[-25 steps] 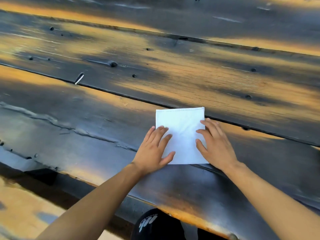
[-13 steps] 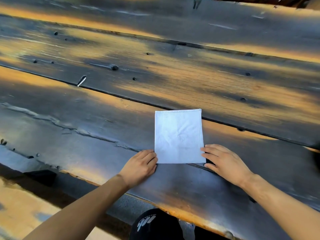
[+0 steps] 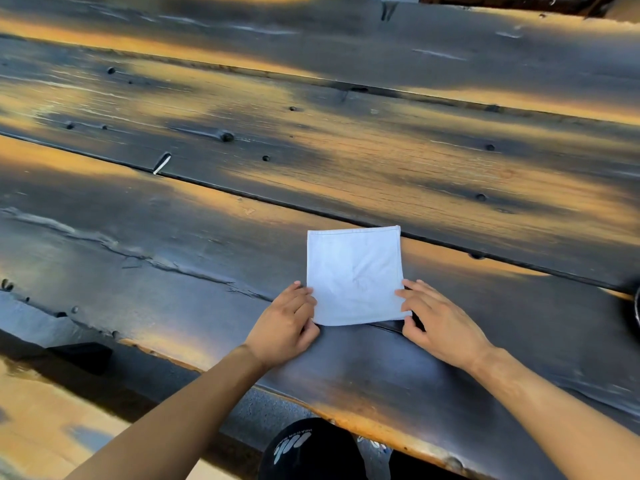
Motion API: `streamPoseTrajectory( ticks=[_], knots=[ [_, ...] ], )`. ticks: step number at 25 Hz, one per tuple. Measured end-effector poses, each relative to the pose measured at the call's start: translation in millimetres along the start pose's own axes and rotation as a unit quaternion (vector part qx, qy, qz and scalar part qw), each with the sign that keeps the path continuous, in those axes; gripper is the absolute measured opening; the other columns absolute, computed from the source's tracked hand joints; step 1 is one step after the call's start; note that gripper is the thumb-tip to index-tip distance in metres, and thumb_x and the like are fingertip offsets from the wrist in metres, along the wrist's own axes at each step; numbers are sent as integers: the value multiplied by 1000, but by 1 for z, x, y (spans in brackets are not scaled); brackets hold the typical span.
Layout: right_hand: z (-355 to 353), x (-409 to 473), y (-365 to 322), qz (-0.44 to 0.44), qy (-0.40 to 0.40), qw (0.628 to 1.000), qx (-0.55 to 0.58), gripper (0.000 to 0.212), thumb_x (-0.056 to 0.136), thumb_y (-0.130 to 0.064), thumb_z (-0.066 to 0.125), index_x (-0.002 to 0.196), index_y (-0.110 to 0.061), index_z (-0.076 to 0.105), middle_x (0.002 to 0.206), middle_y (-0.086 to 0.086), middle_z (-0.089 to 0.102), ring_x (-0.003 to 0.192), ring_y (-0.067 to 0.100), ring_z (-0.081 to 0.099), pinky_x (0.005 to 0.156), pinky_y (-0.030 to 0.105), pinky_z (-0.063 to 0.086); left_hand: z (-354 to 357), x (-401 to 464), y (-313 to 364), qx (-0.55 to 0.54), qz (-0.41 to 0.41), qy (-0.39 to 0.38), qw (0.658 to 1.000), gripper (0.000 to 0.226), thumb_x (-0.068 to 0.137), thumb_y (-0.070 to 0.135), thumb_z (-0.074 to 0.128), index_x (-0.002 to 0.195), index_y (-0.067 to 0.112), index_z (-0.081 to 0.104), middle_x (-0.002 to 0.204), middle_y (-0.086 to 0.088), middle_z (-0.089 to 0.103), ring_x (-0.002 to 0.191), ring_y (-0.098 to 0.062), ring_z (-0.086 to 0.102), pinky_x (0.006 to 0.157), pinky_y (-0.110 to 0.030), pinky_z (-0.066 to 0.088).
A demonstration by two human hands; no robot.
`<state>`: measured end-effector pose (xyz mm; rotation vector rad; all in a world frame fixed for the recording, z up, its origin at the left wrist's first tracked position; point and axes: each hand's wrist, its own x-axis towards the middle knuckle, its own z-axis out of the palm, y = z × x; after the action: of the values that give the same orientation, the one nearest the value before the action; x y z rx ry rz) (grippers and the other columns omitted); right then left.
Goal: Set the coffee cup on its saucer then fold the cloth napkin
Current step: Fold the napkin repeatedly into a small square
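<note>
A white cloth napkin [image 3: 355, 275], folded into a small rectangle, lies flat on the dark wooden table [image 3: 346, 150] close to the near edge. My left hand [image 3: 285, 327] is at its near-left corner, with curled fingers and thumb closed on the cloth. At the near-right corner my right hand [image 3: 440, 323] has its fingertips on top of the edge and its thumb below it. No coffee cup or saucer can be made out, except a dark round thing [image 3: 634, 306] cut off at the right border, which I cannot identify.
The table is made of wide dark planks with grooves, knots and cracks. Its rough front edge runs just below my wrists. Black clothing with white lettering [image 3: 308, 448] shows under the edge, and a light floor lies at the lower left.
Both hands slid back off the top of the napkin to its near side, then closed in on the two near corners. The napkin itself has stayed in place.
</note>
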<state>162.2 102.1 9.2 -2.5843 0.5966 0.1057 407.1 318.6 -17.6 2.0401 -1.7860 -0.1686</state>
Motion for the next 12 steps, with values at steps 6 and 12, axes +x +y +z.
streamPoseTrajectory(
  ticks=[6,12],
  knots=[
    [-6,-2,-9,79,-49,991,97,36,96,-31,36,120,-15,57,126,-3,65,128,19,55,101,25,42,-11,0,21,-146,-212,28,966,32,90,28,37,84,6,60,76,-2,65,72,-25,59,71,-37,49],
    [-16,13,-20,138,0,986,92,27,100,-35,27,105,-17,46,70,8,58,64,31,54,58,41,43,-15,22,25,-172,-337,34,925,26,102,34,35,87,14,43,60,-1,53,56,-33,50,55,-45,37]
  ],
)
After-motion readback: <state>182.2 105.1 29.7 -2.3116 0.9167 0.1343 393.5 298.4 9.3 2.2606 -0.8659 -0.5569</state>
